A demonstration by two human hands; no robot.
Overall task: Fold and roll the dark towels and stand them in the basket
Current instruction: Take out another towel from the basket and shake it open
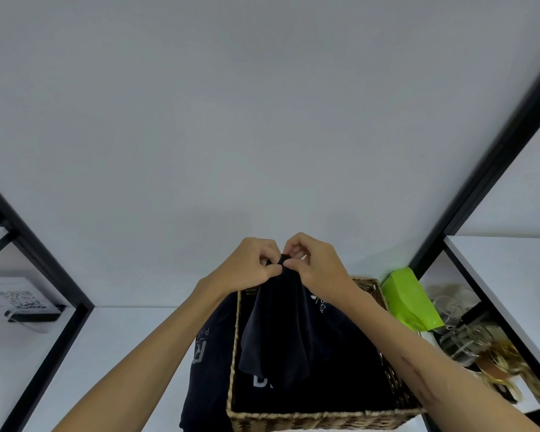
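Grip: my left hand [247, 269] and right hand [317, 266] pinch one dark towel [278, 332] by its top edge.
Towel: hangs unfolded above the basket [309, 420].
Progress: I see no rolls standing; folding not begun.
Left: another towel [206, 369] drapes over the basket's side.

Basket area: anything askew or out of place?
One dark towel hangs over the basket's left rim, unrolled, half outside. Both hands, left and right, pinch another towel above it, still unfolded.

Even, soft indoor light; faint shadow on wall; wide-angle bending at edges; slight blur.
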